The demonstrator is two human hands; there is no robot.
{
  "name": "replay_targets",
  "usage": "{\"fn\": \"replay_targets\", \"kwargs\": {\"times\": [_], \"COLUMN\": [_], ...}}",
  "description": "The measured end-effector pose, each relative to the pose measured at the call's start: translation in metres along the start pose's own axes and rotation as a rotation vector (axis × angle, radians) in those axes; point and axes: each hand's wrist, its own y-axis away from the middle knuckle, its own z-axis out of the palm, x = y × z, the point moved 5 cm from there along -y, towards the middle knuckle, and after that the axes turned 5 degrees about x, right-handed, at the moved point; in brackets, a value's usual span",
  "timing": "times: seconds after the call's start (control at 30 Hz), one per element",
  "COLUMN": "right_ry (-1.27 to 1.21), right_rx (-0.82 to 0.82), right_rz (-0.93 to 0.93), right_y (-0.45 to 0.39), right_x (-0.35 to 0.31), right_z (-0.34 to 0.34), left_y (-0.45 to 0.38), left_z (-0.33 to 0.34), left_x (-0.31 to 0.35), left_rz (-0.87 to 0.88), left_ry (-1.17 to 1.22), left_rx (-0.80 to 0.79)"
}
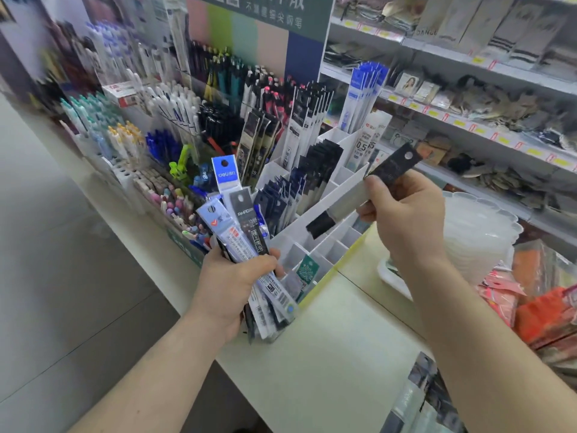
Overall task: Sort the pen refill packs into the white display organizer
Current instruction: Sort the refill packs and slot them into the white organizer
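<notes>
The person's left hand [232, 289] grips a fanned bundle of long, flat plastic pen refill packs [246, 232], fingers curled round their middle; a blue-headed pack stands tallest, with a black-headed one and a pale blue one in front of it. The bundle is held just left of the white plastic display organizer with slanted dividers [315, 242], which sits on the pale countertop [331, 345]. The right hand [406, 214] pinches a single slim refill pack with black ends and a clear middle [359, 198] between thumb and fingers, holding it tilted above the organizer's front compartments, its lower end pointing down toward them without touching. The organizer's rear slots already hold upright dark blue and black refill packs [299, 185], and one green-headed pack [307, 270] stands in a front slot. Behind it rises a pen display rack [175, 120]; white store shelves [468, 89] run along the right
</notes>
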Motion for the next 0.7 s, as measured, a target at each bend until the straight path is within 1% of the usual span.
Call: {"fn": "replay_targets", "kwargs": {"times": [0.17,0.3,0.33,0.5,0.57,0.7], "right_ry": [0.012,0.052,0.084,0.359,0.46,0.544], "right_rx": [0.034,0.041,0.021,-0.177,-0.213,-0.245], "right_rz": [-0.098,-0.172,-0.188,-0.212,-0.207,-0.164], "right_y": [-0.009,-0.009,-0.01,-0.013,-0.013,-0.015], "right_x": [0.004,0.008,0.01,0.029,0.032,0.038], "right_z": [0.024,0.043,0.049,0.079,0.086,0.096], "left_y": [0.001,0.0,0.0,0.001,0.001,0.003], "left_z": [0.002,0.004,0.004,0.008,0.009,0.013], "left_x": [-0.003,-0.007,-0.007,-0.01,-0.01,-0.011], "left_rz": [0.023,0.0,-0.009,-0.012,-0.017,-0.023], "left_ry": [-0.021,-0.035,-0.031,-0.042,-0.046,-0.078], "left_rx": [-0.032,-0.04,-0.042,-0.046,-0.047,-0.089]}}
